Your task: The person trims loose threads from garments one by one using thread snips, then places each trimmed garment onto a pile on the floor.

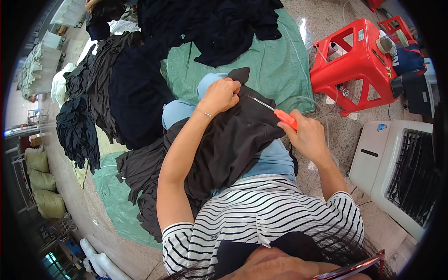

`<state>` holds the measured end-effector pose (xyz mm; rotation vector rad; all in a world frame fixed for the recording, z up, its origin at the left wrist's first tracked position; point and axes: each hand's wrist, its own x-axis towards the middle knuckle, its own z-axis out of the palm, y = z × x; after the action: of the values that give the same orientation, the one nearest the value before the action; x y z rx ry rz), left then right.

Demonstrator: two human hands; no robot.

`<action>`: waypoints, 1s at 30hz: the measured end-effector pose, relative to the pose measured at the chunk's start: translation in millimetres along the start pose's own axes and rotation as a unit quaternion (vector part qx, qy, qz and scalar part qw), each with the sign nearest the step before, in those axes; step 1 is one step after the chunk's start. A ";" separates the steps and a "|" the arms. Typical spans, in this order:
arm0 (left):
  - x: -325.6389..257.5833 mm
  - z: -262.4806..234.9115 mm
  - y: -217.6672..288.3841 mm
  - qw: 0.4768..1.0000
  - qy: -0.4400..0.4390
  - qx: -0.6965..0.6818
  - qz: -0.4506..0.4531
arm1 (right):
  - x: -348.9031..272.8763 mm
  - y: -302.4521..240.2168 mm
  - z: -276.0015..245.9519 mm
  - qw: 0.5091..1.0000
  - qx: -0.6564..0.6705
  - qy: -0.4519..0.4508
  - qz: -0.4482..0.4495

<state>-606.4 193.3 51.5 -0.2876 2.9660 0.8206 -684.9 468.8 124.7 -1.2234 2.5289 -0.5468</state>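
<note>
A dark grey-brown garment (224,135) lies draped across my lap, over light blue trousers. Its upper edge is pinched by my left hand (220,97), fingers closed near my knees. In my right hand (305,135) is a slim tool with an orange-red handle (285,119) and a thin metal shaft. The fingers are closed around that handle, and the shaft points up and left over the cloth towards my left hand. Whether the tip touches the fabric I cannot tell. More of the dark cloth hangs down on my left side.
Dark garments (140,93) are heaped ahead and to the left, partly on a green sheet (280,60). A red plastic stool (347,60) holding small items stands at the right, above a white air cooler (373,154). Clear tubing curves across the floor beside my right arm.
</note>
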 end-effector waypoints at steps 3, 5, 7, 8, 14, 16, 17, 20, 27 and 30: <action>-4.6 6.8 2.1 0.999 0.040 -0.003 -0.019 | 2.8 -1.0 1.9 1.000 -0.004 0.010 -0.015; -7.7 12.0 -1.1 0.998 0.059 0.003 -0.015 | 5.7 -0.5 3.7 1.000 0.000 0.003 -0.020; -10.5 17.3 -4.6 0.997 0.080 0.008 -0.011 | 6.5 0.0 5.3 1.000 0.002 -0.004 -0.025; -9.9 19.4 -6.9 0.995 0.096 -0.005 -0.005 | 6.2 0.6 7.7 1.000 0.003 -0.006 -0.025; -13.0 20.1 -15.3 0.988 0.138 -0.073 -0.009 | 1.8 -0.5 14.6 1.000 0.010 0.009 -0.027; -15.5 14.4 -12.8 0.972 0.141 -0.178 -0.065 | -2.2 -2.0 11.0 0.999 0.015 0.017 -0.025; -21.4 15.1 -8.8 0.945 0.195 -0.248 -0.084 | -8.4 -4.1 7.3 0.999 0.025 0.020 -0.025; -56.5 18.7 9.6 0.927 0.332 -0.170 -0.040 | -22.4 -5.3 1.5 0.999 0.048 0.022 -0.014; -107.7 9.1 28.3 0.971 0.158 -0.164 -0.076 | -45.3 -13.0 -7.4 0.996 0.080 -0.021 -0.036; -92.8 -10.7 11.1 0.976 -0.021 -0.200 -0.087 | -44.5 -18.7 -5.0 0.996 0.059 -0.026 -0.059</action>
<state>-517.4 212.5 75.4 -0.5305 2.6631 1.3732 -647.2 494.5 141.3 -1.3307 2.3562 -0.6724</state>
